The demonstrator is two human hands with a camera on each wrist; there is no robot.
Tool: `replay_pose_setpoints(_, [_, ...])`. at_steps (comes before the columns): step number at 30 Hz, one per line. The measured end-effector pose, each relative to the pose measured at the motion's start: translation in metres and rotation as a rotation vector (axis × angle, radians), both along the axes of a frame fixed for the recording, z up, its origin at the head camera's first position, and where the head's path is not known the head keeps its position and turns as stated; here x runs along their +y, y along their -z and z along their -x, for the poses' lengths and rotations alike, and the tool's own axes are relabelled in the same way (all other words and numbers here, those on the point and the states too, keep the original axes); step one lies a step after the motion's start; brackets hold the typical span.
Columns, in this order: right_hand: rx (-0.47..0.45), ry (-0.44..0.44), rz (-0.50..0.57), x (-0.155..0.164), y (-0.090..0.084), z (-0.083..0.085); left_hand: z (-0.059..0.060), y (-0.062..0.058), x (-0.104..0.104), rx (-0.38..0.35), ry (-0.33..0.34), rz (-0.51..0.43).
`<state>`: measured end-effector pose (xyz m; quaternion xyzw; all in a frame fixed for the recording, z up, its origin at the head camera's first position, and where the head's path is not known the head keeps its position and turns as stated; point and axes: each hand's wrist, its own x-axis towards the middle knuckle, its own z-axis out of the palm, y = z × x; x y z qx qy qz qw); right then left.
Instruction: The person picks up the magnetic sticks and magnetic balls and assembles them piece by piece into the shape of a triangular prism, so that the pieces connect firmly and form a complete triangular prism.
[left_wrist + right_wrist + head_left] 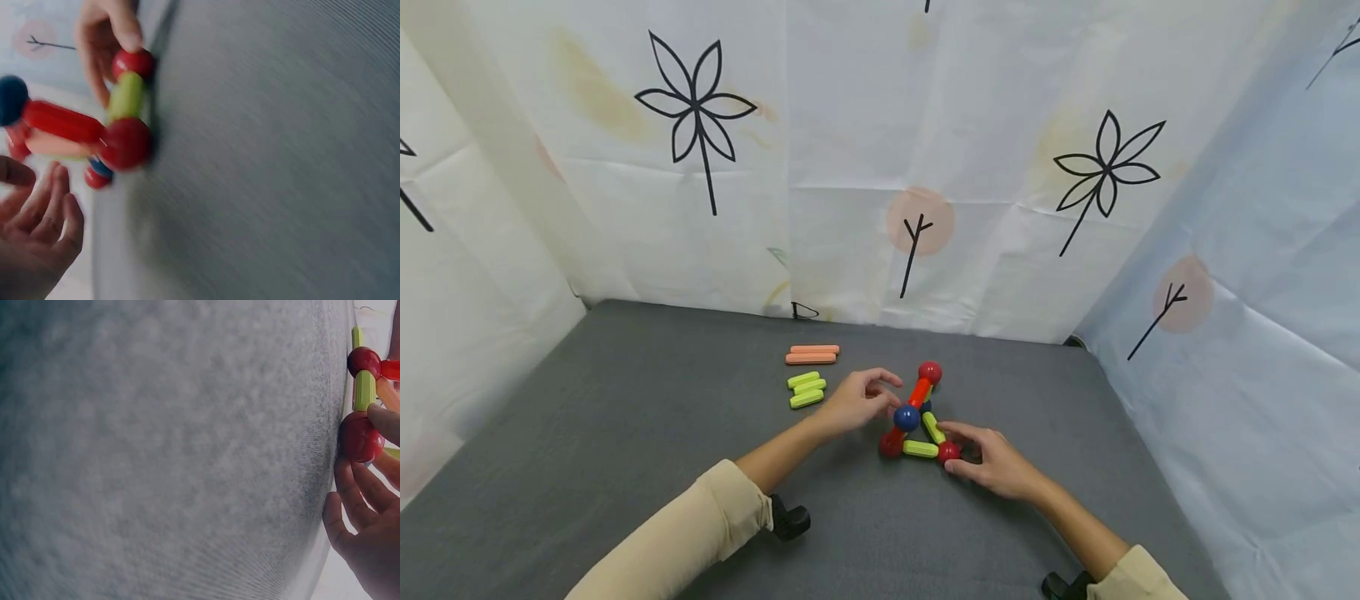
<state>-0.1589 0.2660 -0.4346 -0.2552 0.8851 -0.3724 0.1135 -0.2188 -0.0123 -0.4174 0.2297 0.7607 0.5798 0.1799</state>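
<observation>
On the grey cloth table (625,433), walled in by a pale curtain printed with black flowers (880,167), sits a small frame of rods and balls (917,417), just right of the table's middle and between the two hands. It is built from green and red rods joined at red balls at the base, a blue ball (907,417) at the near top, and another red ball (929,372) at the far corner. The left hand (853,402) hovers at the frame's left side with fingers loosely spread and lightly curled; in the left wrist view they hold nothing and stand just short of the blue ball. The right hand (992,462) rests on the table at the frame's right corner, thumb and fingers pinching the red corner ball (948,452), which the right wrist view shows pressed between thumb and fingertips. Behind and to the left lie loose spares: two orange rods (812,354) side by side, and nearer, three green rods (806,389) in a row. The frame looks light and hard, made of smooth plastic, and its joints probably part with a sideways tug, so it would likely come apart if lifted by one rod. Holding it at a base ball while steadying the top seems the safer hold.
</observation>
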Motion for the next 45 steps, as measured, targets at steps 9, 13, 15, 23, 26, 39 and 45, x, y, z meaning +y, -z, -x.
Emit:
replay_pose_setpoints(9, [-0.039, -0.058, -0.003, -0.004, -0.010, -0.005, -0.009, 0.029, -0.010, 0.208, 0.177, 0.242])
replay_pose_setpoints(13, [-0.049, -0.064, 0.039, -0.001, -0.010, -0.001, -0.008, 0.029, -0.012, 0.215, 0.112, 0.221])
replay_pose_setpoints(15, [-0.019, -0.026, 0.046, 0.002, -0.008, 0.004, -0.006, 0.029, -0.013, 0.219, 0.081, 0.205])
replay_pose_setpoints(23, [0.058, 0.114, 0.039, -0.002, -0.004, 0.024, 0.011, 0.035, -0.019, 0.278, 0.012, 0.115])
replay_pose_setpoints(26, [0.060, 0.121, 0.038, -0.008, -0.004, 0.031, 0.015, 0.035, -0.019, 0.259, 0.013, 0.106])
replay_pose_setpoints(39, [0.013, 0.085, 0.049, -0.011, -0.001, 0.036, 0.010, 0.022, -0.080, 0.337, -0.144, 0.100])
replay_pose_setpoints(45, [0.024, 0.076, 0.068, -0.012, 0.001, 0.035, 0.005, 0.024, -0.119, 0.409, -0.235, 0.190])
